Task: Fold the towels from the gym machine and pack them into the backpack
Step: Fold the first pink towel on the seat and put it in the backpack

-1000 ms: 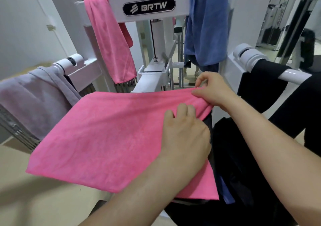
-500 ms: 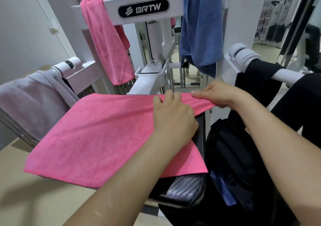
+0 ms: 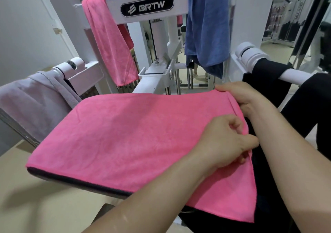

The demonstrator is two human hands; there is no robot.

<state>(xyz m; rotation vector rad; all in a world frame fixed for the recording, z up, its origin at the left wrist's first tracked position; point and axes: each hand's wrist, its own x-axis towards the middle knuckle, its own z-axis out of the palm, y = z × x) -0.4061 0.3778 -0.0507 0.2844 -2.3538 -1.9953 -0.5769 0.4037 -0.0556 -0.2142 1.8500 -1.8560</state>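
A: The soft pink microfibre towel [image 3: 136, 139] lies flat over the dark padded seat [image 3: 77, 180]. Left hand [image 3: 227, 143] fingers pinch its right edge, right hand [image 3: 240, 96] grips the far corner.

B: The white frame's black oval label [image 3: 147, 6] reads BRTW. The dark backpack [image 3: 268, 188] beside it is mostly hidden.

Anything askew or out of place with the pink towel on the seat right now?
Nothing damaged or spilled. The pink towel lies skewed on the seat, its near right corner hanging off the edge. Both hands grip its right edge: left hand, right hand.
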